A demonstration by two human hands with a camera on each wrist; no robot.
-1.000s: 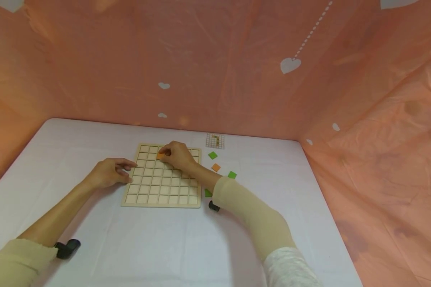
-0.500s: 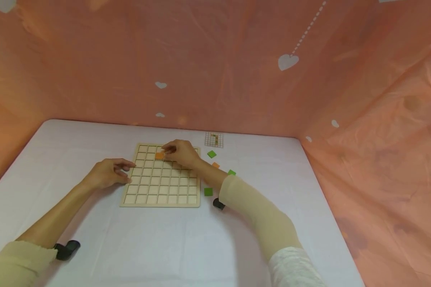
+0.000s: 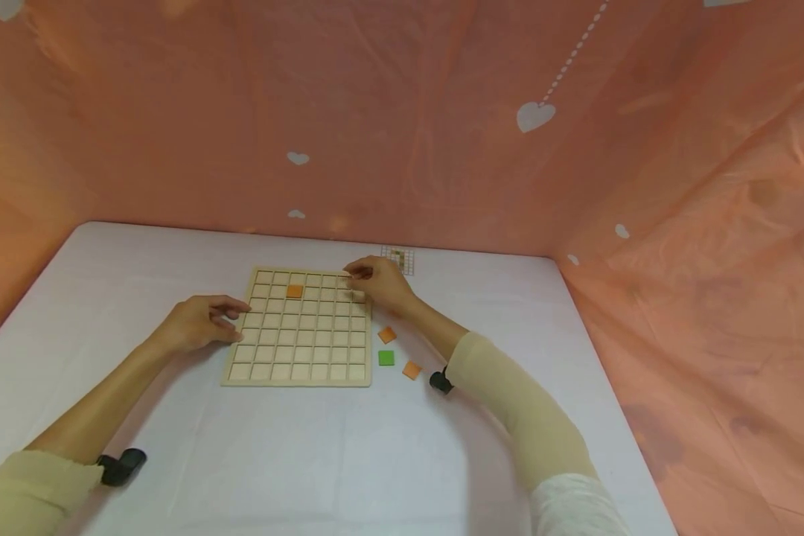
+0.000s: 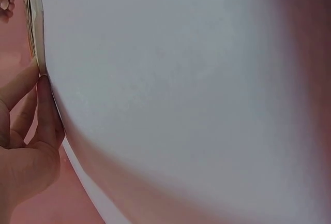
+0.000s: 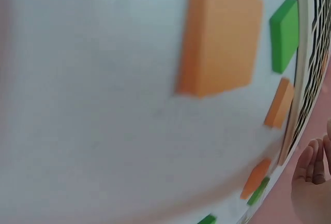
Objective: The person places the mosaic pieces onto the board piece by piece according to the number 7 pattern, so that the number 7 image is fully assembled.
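Note:
A square wooden grid board (image 3: pixel 301 339) lies on the white table, with one orange tile (image 3: pixel 295 291) in a cell near its far left. My left hand (image 3: pixel 194 324) is at the board's left edge, fingers loosely bent; in the left wrist view its fingertips touch the board's side. My right hand (image 3: pixel 383 284) hovers over the far right corner of the board, fingers relaxed and no tile visible in them. Loose tiles lie right of the board: an orange tile (image 3: pixel 387 335), a green tile (image 3: pixel 385 358) and another orange tile (image 3: pixel 412 370). The right arm covers others.
A small card with a printed grid pattern (image 3: pixel 406 260) lies behind my right hand, partly hidden. Black devices (image 3: pixel 123 467) are strapped under both wrists. An orange curtain (image 3: pixel 402 149) with white hearts rises behind the table and along its sides.
My right hand has let go of the orange tile, leaving it in its cell, and moved right toward the board's far right corner. My left hand stays at the edge.

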